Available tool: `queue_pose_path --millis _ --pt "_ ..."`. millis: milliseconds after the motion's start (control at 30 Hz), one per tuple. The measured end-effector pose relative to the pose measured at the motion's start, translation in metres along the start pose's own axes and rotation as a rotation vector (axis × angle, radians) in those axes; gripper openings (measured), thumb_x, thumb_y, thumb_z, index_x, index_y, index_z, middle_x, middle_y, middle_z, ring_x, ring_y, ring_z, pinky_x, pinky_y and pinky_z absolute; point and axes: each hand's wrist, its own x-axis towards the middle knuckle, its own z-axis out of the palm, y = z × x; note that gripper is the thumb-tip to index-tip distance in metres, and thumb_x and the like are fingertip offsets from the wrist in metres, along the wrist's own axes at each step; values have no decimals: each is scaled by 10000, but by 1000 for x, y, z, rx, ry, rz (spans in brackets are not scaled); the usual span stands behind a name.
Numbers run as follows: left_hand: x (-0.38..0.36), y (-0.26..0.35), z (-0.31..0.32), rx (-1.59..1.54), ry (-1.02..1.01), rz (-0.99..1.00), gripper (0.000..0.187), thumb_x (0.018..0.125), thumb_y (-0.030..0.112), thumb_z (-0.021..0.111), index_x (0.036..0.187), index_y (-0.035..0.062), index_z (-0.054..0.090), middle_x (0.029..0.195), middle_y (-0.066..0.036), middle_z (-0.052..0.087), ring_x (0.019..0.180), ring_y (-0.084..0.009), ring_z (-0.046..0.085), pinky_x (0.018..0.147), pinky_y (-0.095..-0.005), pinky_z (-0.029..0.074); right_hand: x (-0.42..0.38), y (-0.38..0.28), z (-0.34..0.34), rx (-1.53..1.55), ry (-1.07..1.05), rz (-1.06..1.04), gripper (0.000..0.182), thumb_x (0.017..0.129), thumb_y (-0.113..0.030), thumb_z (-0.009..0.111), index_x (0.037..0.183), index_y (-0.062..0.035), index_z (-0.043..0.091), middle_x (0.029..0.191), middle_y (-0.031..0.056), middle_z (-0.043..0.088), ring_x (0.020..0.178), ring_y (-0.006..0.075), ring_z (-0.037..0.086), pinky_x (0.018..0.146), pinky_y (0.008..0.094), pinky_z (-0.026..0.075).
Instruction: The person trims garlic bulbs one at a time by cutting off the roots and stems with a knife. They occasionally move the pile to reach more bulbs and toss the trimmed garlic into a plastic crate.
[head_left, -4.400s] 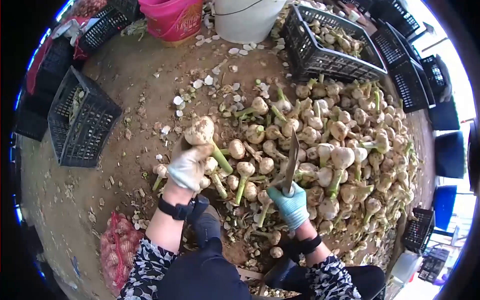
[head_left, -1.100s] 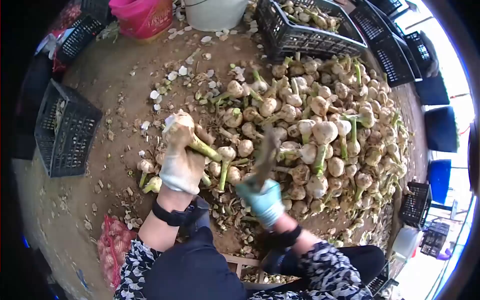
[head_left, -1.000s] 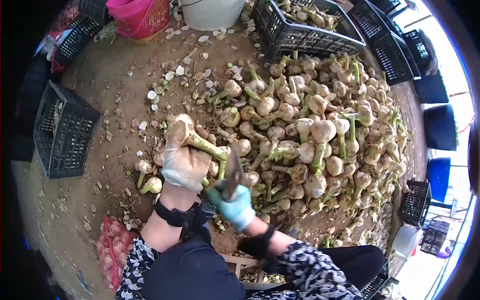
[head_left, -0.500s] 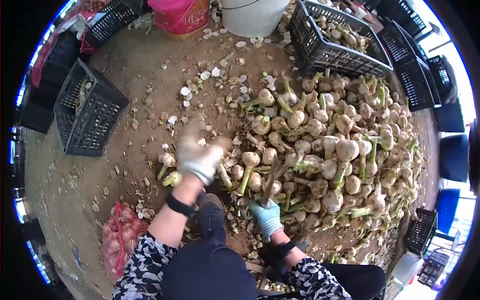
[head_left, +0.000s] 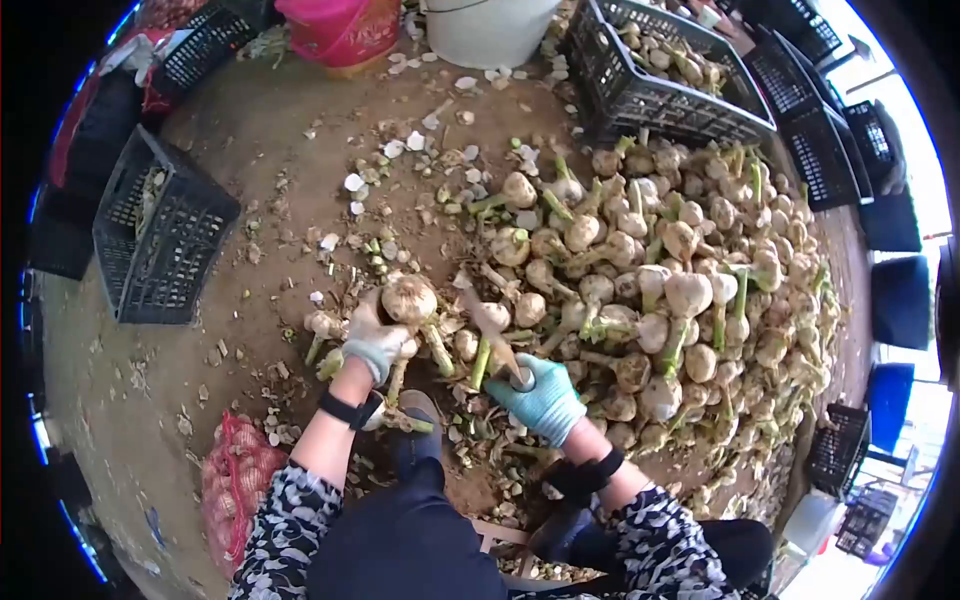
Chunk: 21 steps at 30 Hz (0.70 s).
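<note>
My left hand (head_left: 374, 338), in a pale glove, is closed round a garlic bulb (head_left: 409, 299) with a thick stem hanging down to the right. Another bulb shows just under its fingers. My right hand (head_left: 541, 398), in a light blue-green glove, grips the handle of a knife (head_left: 490, 325), whose blurred blade points up and left between the hands. Beside and beyond the knife spreads a large pile of garlic bulbs (head_left: 688, 295) with green stems.
A black crate (head_left: 165, 235) stands at left, another crate (head_left: 680, 105) holding garlic at upper right. A pink bucket (head_left: 345, 30) and white bucket (head_left: 490, 35) are at the top. A red net bag (head_left: 240, 480) lies lower left. Peel scraps litter the ground.
My left hand, blurred and with no bulb visible in it before, now holds a garlic bulb. My right hand has moved slightly up, and the knife now tilts left toward the bulb.
</note>
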Motion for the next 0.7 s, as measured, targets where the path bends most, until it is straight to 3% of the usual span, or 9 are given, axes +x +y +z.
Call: queue_pose_path --millis 100,167,200,400,467,533,600,633,700 --pt "-31 40 1 34 -267 239 510 705 131 707 1160 -10 524 994 -119 649 915 -175 617 846 -302 480 -1 -33 -19 -329 8 -316 166 751 -229 644 819 -81 612 734 155 630 730 355 617 651 411 503" --pt "-39 36 6 133 -411 403 586 749 148 709 1238 -17 431 1014 -87 625 968 -157 590 911 -300 453 -1 -50 -28 -482 -43 -307 144 755 -214 617 808 -80 606 735 159 629 731 356 618 653 421 500" --pt "-46 36 13 -258 -313 254 621 760 148 704 1272 -20 394 1030 -87 613 973 -155 585 909 -296 451 -1 -55 -31 -625 -104 -301 127 759 -198 590 797 -78 601 735 163 627 732 356 618 656 432 498" --pt "-50 18 19 -440 -309 179 653 758 141 706 1292 -38 376 1068 -121 568 1006 -183 561 891 -294 457 -17 -74 -46 -691 -121 -280 119 744 -175 572 793 -71 605 709 170 622 687 364 615 635 447 491" --pt "-55 21 15 68 -230 579 672 741 200 721 1281 -38 398 1076 -128 565 990 -203 565 875 -314 456 -15 -70 -48 -707 -171 -249 127 741 -173 577 788 -59 607 690 175 617 681 362 616 631 445 491" --pt "-55 37 20 -239 -308 339 711 716 288 733 1258 -54 425 1076 -157 571 970 -246 568 860 -338 444 -14 -66 -49 -671 -193 -254 124 732 -163 582 777 -51 611 682 178 616 680 363 617 631 445 492" --pt "-46 20 17 209 -270 573 729 697 316 737 1242 -66 440 1069 -172 585 939 -274 583 830 -351 450 -14 -63 -49 -682 -228 -269 124 720 -162 591 783 -59 618 688 176 619 682 361 619 631 444 494" --pt "-48 14 16 220 -150 892 754 663 294 753 1237 -77 436 1061 -164 596 932 -278 597 818 -357 462 -14 -62 -48 -680 -231 -267 124 720 -162 591 783 -59 618 688 176 619 682 361 619 631 444 494" --pt "-51 28 14 67 -273 744 777 646 300 761 1239 -80 433 1059 -160 600 930 -273 603 823 -361 465 -16 -61 -47 -700 -219 -269 133 712 -168 596 790 -62 608 700 172 621 693 359 618 635 440 494"
